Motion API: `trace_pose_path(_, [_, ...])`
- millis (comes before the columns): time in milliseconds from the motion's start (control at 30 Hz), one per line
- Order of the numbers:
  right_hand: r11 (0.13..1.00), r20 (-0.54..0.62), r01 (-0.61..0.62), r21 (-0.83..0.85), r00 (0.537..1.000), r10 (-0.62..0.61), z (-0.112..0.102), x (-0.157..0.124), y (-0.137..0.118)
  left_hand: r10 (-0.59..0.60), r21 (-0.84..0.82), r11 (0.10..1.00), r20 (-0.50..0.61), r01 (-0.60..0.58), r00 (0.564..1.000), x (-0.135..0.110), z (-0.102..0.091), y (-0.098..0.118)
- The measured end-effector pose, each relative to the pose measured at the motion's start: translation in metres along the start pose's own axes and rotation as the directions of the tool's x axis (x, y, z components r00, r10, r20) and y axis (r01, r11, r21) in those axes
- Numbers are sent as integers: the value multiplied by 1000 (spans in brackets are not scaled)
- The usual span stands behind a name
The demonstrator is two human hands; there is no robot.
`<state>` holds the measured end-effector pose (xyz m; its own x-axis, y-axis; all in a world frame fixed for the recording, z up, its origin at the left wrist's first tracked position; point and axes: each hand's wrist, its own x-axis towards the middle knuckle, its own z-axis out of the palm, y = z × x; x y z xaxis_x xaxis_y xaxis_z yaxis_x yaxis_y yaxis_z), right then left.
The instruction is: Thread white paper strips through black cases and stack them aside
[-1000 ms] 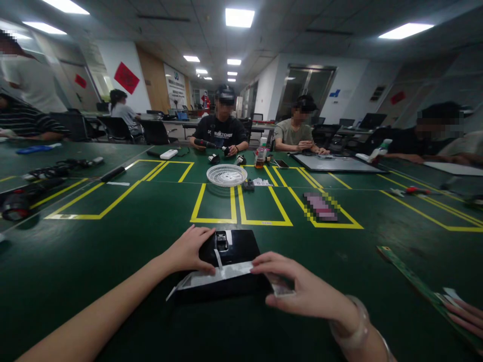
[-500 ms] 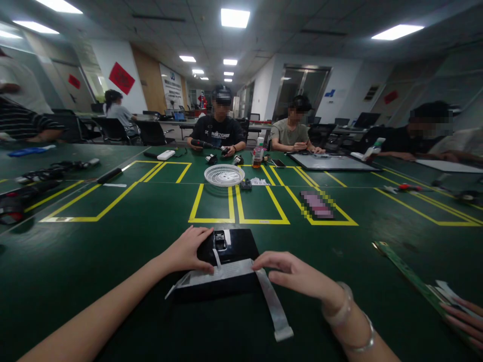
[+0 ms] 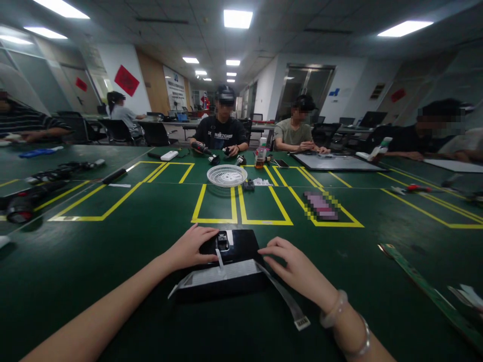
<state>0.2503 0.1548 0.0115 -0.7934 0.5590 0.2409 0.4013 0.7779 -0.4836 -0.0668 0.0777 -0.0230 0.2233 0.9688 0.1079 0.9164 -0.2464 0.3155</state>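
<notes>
A glossy black box-like device (image 3: 241,241) lies in front of me, with a small rectangular opening near its far side. A wide silver-white flat ribbon cable (image 3: 234,270) crosses it. One end of the cable trails off the right side to a connector on the table, and a narrow white strip (image 3: 219,259) rises from the middle. My left hand (image 3: 192,246) grips the device's left end, fingers along the far edge and thumb on top. At the right edge is my right hand (image 3: 292,261), fingers apart, fingertips at or just beside the device; contact is unclear.
Yellow tape rectangles (image 3: 217,221) mark the green table (image 3: 151,332). Beyond them sit a white round basket (image 3: 226,176) and a blurred-out phone-like object (image 3: 320,205). A long green circuit board (image 3: 418,284) lies right, dark tools (image 3: 22,203) left. Several people sit around the table.
My right hand has come off the ribbon cable and shifted to the device's right edge. The cable's trailing end has swung rightward. Another person's hand at lower right has left the view.
</notes>
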Motion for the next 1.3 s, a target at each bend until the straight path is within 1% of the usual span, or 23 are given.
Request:
trace_pose_path(167, [1000, -82, 3, -20, 997, -5, -1, -1, 3, -3, 48, 999, 7, 3, 1000, 1, -3, 1])
trace_pose_path(300, [999, -93, -24, -24, 995, 21, -3, -1, 4, -9, 75, 997, 16, 8, 1000, 1, -4, 3])
trace_pose_path(400, [999, -97, -36, -33, 995, 33, -4, 0, 5, -24, 89, 996, 4, 23, 1000, -1, -5, -1])
trace_pose_path(500, [998, -99, -41, -46, 994, 36, -4, 0, 6, -82, 100, 991, -15, 84, 996, -5, -8, -16])
trace_pose_path(700, [995, -77, -62, -74, 995, 56, -4, 1, 8, -238, 51, 969, -76, 243, 968, -19, -18, -58])
trace_pose_path(833, [995, -62, -52, -80, 997, 47, -2, 2, 9, -282, 31, 958, -86, 286, 955, -22, -18, -72])
trace_pose_path(967, [995, -72, -40, -93, 997, 34, 0, 3, 10, -310, 15, 950, -101, 313, 945, -19, -14, -72])
trace_pose_path(1133, [993, -68, -45, -107, 997, 38, -1, 2, 9, -370, 13, 927, -141, 375, 918, -13, -9, -66])
trace_pose_path(1300, [991, -64, -43, -125, 997, 35, 0, 0, 8, -370, 33, 924, -168, 380, 914, -9, -10, -60])
